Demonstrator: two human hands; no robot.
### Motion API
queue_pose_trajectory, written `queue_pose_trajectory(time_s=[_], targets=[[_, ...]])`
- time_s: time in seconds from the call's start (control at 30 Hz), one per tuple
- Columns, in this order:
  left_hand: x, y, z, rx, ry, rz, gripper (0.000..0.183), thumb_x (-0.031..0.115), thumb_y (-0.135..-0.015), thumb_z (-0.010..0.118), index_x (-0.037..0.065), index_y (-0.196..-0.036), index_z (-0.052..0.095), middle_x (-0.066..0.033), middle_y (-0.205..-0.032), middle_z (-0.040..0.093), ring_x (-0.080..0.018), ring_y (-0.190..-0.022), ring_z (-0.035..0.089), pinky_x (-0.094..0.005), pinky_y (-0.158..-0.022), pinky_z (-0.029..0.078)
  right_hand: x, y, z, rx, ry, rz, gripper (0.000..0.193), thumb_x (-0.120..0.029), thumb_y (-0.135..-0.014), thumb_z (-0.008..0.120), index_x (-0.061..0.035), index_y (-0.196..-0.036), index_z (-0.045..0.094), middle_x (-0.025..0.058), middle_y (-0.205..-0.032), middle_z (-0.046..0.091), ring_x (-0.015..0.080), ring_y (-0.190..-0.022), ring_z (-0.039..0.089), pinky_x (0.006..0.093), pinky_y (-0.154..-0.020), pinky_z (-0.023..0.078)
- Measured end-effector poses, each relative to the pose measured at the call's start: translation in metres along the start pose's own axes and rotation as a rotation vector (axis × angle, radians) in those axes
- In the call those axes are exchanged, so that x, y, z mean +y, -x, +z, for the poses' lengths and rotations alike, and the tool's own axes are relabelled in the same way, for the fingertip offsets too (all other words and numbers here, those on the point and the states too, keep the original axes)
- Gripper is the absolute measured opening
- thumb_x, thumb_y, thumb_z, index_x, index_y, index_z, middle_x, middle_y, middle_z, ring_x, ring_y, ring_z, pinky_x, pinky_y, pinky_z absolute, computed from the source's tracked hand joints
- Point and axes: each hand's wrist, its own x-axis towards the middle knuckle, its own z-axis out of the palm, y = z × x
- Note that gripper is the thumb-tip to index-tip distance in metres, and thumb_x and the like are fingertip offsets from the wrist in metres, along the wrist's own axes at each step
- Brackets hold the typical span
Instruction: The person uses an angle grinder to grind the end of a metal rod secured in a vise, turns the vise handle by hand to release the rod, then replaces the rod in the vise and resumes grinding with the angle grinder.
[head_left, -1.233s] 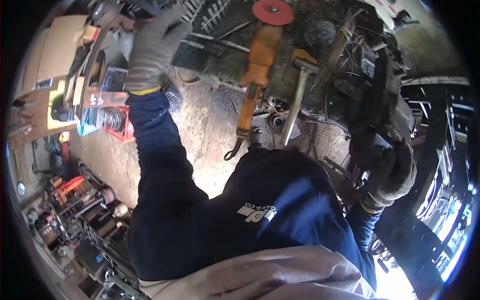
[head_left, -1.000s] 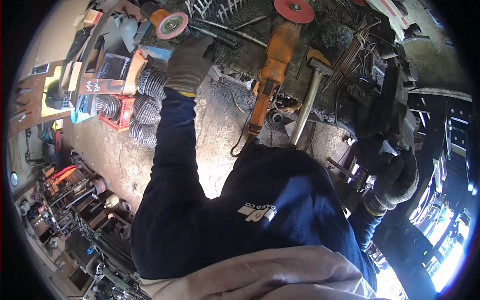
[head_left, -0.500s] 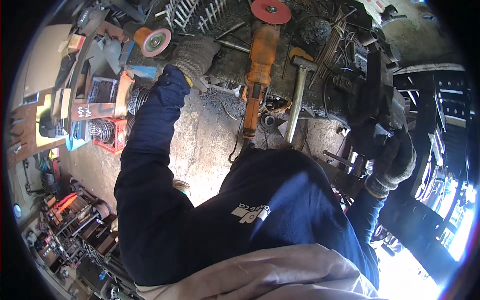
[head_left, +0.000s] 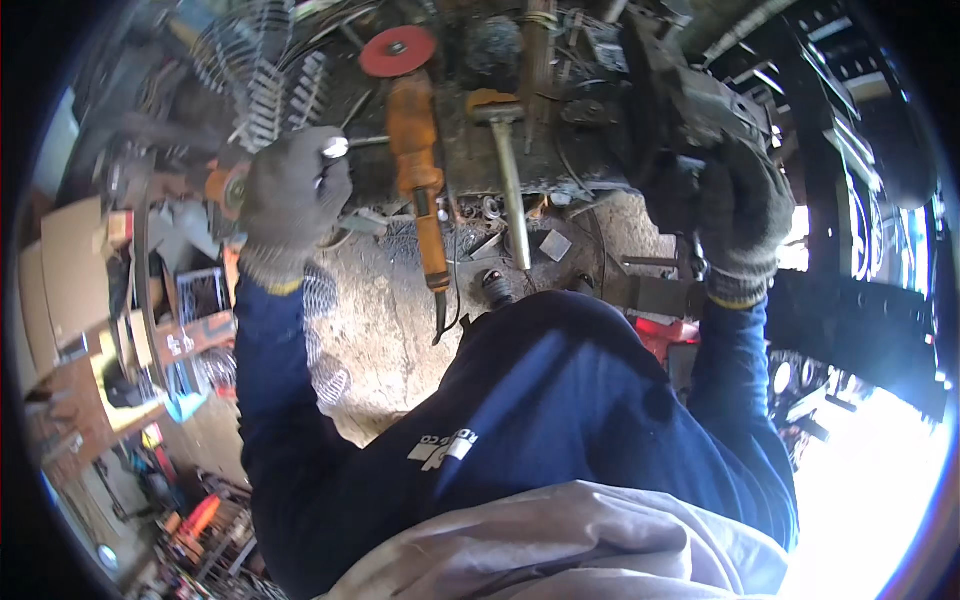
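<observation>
My left hand, in a grey knit glove, is raised at the left front of the bench. Its fingers curl around a small, shiny object whose kind is blurred. My right hand, also gloved, is closed at a dark metal vise on the right; what its fingers grip is lost in shadow. Between the hands, an orange angle grinder with a red disc lies on the bench. Right of it rests a hammer, its pale handle jutting over the front edge.
Coiled wire springs lie at the far left. Another orange tool is partly hidden behind my left hand. Bundled rods lie at the back. Cardboard and shelving stand left. The grinder's cord hangs over the front.
My left hand has drawn back from the bench and now shows a shiny object at its fingers. My right hand has moved up against the vise. The whole view has shifted.
</observation>
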Motion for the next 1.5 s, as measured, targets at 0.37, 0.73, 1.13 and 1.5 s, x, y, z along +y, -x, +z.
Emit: queue_pose_trajectory(time_s=[0.37, 0.73, 1.13, 1.5], targets=[[0.194, -0.052, 0.032, 0.201, 1.773, -0.317, 0.052, 0.001, -0.084, 0.071, -0.001, -0.132, 0.051, -0.0198, -0.108, 0.070, -0.0253, -0.085, 0.071, -0.0360, -0.075, 0.061, -0.035, 0.034, -0.054, -0.172, -0.754, 0.032, 0.046, -0.035, -0.096, 0.069, 0.0026, -0.123, 0.067, 0.0177, -0.109, 0.072, 0.0324, -0.101, 0.069, 0.0412, -0.092, 0.052], [0.343, -0.061, 0.088, -0.024, 1.569, -0.405, 0.054, -0.001, -0.085, 0.073, 0.003, -0.134, 0.052, -0.0178, -0.119, 0.068, -0.0296, -0.115, 0.067, -0.0418, -0.099, 0.054, 0.105, 0.091, -0.086, -0.773, -1.453, 0.477, 0.044, -0.036, -0.104, 0.060, 0.0017, -0.125, 0.063, 0.0094, -0.101, 0.069, 0.0181, -0.085, 0.069, 0.0341, -0.077, 0.056], [0.376, -0.009, 0.143, 0.385, 1.250, -0.712, 0.045, 0.008, -0.090, 0.072, 0.002, -0.132, 0.058, -0.0097, -0.110, 0.066, -0.0166, -0.082, 0.065, -0.0321, -0.071, 0.058, 0.164, 0.086, -0.111, -0.830, -1.336, 0.320, 0.043, -0.012, -0.097, 0.067, 0.0045, -0.135, 0.056, 0.0128, -0.121, 0.067, 0.0178, -0.112, 0.063, 0.0340, -0.093, 0.053], [0.370, 0.065, 0.310, -0.453, 1.835, -1.592, 0.040, 0.045, -0.104, 0.051, 0.010, -0.120, 0.063, -0.0077, -0.105, 0.067, -0.0245, -0.088, 0.067, -0.0449, -0.084, 0.059, 0.170, 0.064, -0.115, -0.703, -1.013, 0.429, 0.036, -0.025, -0.098, 0.067, 0.0001, -0.123, 0.063, 0.0023, -0.089, 0.065, 0.0078, -0.069, 0.063, 0.0214, -0.056, 0.048]])
